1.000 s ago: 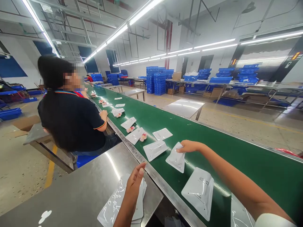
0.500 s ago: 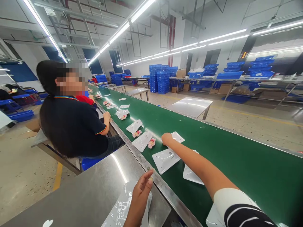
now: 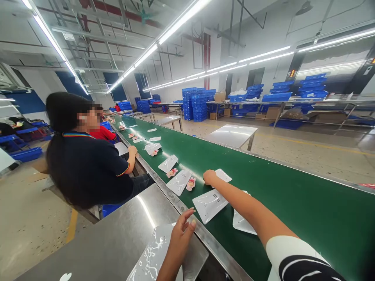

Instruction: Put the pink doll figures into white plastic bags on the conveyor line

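Observation:
My right hand [image 3: 210, 178] reaches far over the green conveyor belt [image 3: 281, 195], its fingers curled shut; whatever they hold is hidden. Beside it lies a white pouch [image 3: 224, 175], partly covered by the hand and arm. Two more white pouches, one nearer pouch [image 3: 209, 206] and another [image 3: 243, 221], lie under or beside my forearm. To the left of the right hand is a pink plush doll [image 3: 191, 184] next to a pouch [image 3: 178, 182]. My left hand [image 3: 182, 232] hovers with thumb and fingers apart above glossy white pouches [image 3: 150, 253] on the metal table.
A metal table [image 3: 117, 234] adjoins the belt's near edge. A co-worker in a dark shirt [image 3: 90, 168] sits on the left by the belt. More pouches and pink dolls [image 3: 172, 173] line the belt farther off. Blue crates [image 3: 199, 103] and a steel table [image 3: 233, 136] stand beyond.
The view has shifted slightly, so pouches and dolls sit a little lower and farther right. Both hands keep nearly the same pose. The co-worker's head has turned somewhat.

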The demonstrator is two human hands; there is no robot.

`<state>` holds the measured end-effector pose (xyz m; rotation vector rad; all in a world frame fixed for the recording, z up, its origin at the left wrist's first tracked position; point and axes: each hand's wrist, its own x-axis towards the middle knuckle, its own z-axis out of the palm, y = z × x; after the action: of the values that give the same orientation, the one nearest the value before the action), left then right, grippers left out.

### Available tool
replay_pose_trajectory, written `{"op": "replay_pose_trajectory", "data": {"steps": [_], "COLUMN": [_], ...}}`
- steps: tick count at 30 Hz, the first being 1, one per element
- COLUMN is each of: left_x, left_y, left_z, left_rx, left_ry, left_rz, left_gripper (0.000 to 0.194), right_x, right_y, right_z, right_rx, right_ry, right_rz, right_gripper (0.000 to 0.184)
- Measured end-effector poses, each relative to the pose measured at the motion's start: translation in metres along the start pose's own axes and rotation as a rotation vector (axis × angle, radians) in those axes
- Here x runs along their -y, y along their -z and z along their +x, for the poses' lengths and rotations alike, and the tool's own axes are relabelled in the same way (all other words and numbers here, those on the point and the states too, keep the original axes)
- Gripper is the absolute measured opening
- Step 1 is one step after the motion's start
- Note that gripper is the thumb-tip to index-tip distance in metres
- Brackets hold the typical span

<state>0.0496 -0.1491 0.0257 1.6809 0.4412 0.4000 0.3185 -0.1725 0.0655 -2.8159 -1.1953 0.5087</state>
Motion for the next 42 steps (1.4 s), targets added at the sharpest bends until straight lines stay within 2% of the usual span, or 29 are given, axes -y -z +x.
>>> {"op": "replay_pose_trajectory", "data": {"steps": [3,5,8,10,13,15,16,18,20,23,25,29,33,36,38,42], "left_x": [-0.001,-0.007,-0.019,-0.024,-0.018,-0.008,-0.004,0.001,0.001,-0.002,-0.002,0.002,0.000,-0.006,-0.010,-0.015], "left_y": [0.003,-0.002,-0.019,-0.032,-0.041,-0.037,-0.033,-0.021,-0.010,-0.002,-0.002,-0.012,-0.023,-0.030,-0.033,-0.038], "left_z": [-0.001,0.002,0.008,0.010,0.008,0.005,0.003,-0.001,-0.003,-0.006,-0.007,-0.008,-0.012,-0.016,-0.019,-0.023], "left_rx": [-0.039,-0.108,-0.162,-0.157,-0.236,-0.288,-0.311,-0.334,-0.321,-0.279,-0.287,-0.277,-0.219,-0.237,-0.204,-0.033], "left_ry": [-0.001,-0.032,-0.202,-0.305,-0.303,-0.227,-0.172,-0.031,0.130,0.299,0.301,0.170,0.101,0.057,0.038,0.045], "left_rz": [0.016,0.064,0.238,0.328,0.292,0.208,0.166,0.078,-0.043,-0.245,-0.344,-0.364,-0.191,-0.072,-0.045,-0.046], "left_gripper": [0.042,0.052,0.084,0.094,0.070,0.052,0.046,0.041,0.046,0.054,0.054,0.046,0.036,0.033,0.031,0.033], "right_x": [-0.009,-0.014,-0.005,0.008,0.021,0.019,0.015,0.004,-0.006,-0.013,-0.011,-0.007,-0.001,0.004,0.005,0.004], "right_y": [0.016,0.022,0.013,-0.003,-0.021,-0.019,-0.015,-0.005,0.001,-0.003,-0.011,-0.015,-0.001,0.010,0.012,0.007], "right_z": [-0.013,-0.029,-0.070,-0.102,-0.133,-0.132,-0.125,-0.102,-0.076,-0.051,-0.048,-0.073,-0.122,-0.158,-0.175,-0.191], "right_rx": [-0.039,-0.062,-0.070,-0.028,0.184,0.311,0.290,0.131,-0.011,0.031,0.060,-0.051,-0.218,-0.266,-0.252,-0.265], "right_ry": [0.032,0.076,0.198,0.316,0.545,0.589,0.529,0.336,0.171,0.130,0.163,0.272,0.442,0.585,0.619,0.688], "right_rz": [0.144,0.261,0.443,0.586,0.920,1.004,0.965,0.847,0.762,0.702,0.688,0.719,0.951,1.063,0.893,0.542], "right_gripper": [0.027,0.021,0.020,0.022,0.021,0.026,0.031,0.037,0.037,0.033,0.030,0.022,0.031,0.033,0.029,0.023]}}
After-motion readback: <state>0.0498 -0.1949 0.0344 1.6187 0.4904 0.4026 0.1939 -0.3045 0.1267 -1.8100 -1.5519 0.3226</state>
